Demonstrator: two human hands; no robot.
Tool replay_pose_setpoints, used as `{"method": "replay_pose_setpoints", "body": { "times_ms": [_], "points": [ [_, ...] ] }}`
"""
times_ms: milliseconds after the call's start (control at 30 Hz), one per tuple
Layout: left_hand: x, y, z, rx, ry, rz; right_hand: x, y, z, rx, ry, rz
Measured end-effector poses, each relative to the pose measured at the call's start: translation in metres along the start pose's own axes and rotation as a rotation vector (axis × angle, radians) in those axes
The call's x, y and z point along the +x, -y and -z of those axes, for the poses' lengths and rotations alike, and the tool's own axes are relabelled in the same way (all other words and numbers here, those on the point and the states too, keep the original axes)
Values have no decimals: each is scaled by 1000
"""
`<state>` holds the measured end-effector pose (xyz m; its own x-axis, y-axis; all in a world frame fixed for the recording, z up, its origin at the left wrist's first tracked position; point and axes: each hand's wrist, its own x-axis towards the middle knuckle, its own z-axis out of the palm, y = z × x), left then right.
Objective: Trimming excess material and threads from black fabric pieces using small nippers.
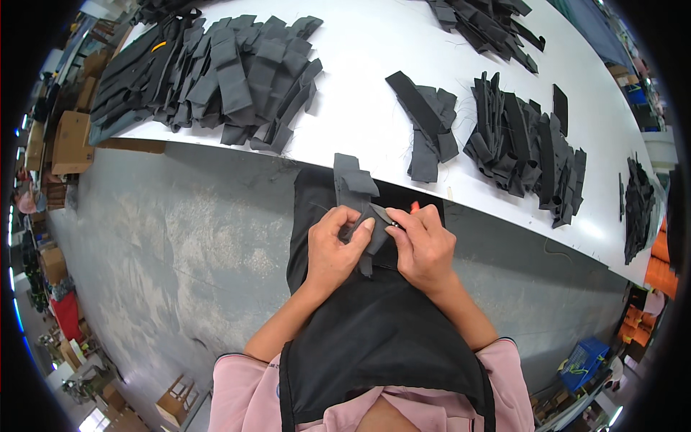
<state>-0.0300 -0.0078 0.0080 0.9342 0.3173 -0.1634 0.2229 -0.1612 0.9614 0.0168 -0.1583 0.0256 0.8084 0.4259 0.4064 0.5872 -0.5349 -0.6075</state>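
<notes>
My left hand (335, 245) is closed on a dark grey fabric strip (351, 180), pinching it between thumb and fingers just off the table's near edge. The strip's folded upper end sticks up past my fingers, and its lower end hangs below them. My right hand (426, 248) is closed round a small cutting tool (380, 212) with a pointed metal blade and a red end. Its blade lies against the fabric, close to my left thumb. My fingers hide most of the tool, so whether it is snips or a ripper I cannot make out.
Across the white table (353, 93) lie a big heap of grey strips (245, 72), a small pile (432, 129) and a larger pile (525, 144) to the right. More dark strips (489, 29) lie at the back. Cardboard boxes (72, 140) stand far left; a blue crate (584, 360) is at lower right.
</notes>
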Motion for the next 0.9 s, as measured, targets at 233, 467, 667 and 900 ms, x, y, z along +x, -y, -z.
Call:
{"method": "replay_pose_setpoints", "body": {
  "times_ms": [233,467,667,900],
  "points": [
    [2,3,-2,-148,-16,88,3,-5,-1,326,-23,-240],
    [4,-1,4,-438,9,295,-9,-3,21,181,0,-219],
    [1,3,-2,-319,2,180,-5,-5,10,-10,19,3],
    [0,5,1,-310,-21,207,-12,-1,9,26,-23,-61]
  ]
}}
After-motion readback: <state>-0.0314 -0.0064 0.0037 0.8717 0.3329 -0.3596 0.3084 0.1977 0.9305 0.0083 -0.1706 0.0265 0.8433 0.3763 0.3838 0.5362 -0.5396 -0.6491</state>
